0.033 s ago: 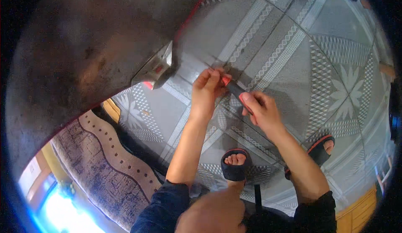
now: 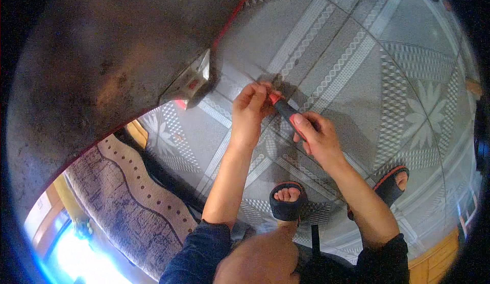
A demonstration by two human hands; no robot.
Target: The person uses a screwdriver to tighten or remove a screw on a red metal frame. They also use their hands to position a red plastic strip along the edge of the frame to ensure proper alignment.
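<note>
Gripping black-handled tool [image 2: 287,111]: right hand [image 2: 315,137] closed on handle, left hand [image 2: 250,108] pinching red-collared tip.

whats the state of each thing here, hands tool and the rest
left hand: fingers pinched at the tool's tip
right hand: closed around the tool handle
screwdriver-like tool: held tilted, red and black handle, tip hidden by fingers
sandals: worn, on the patterned floor
rug: lying flat
</note>
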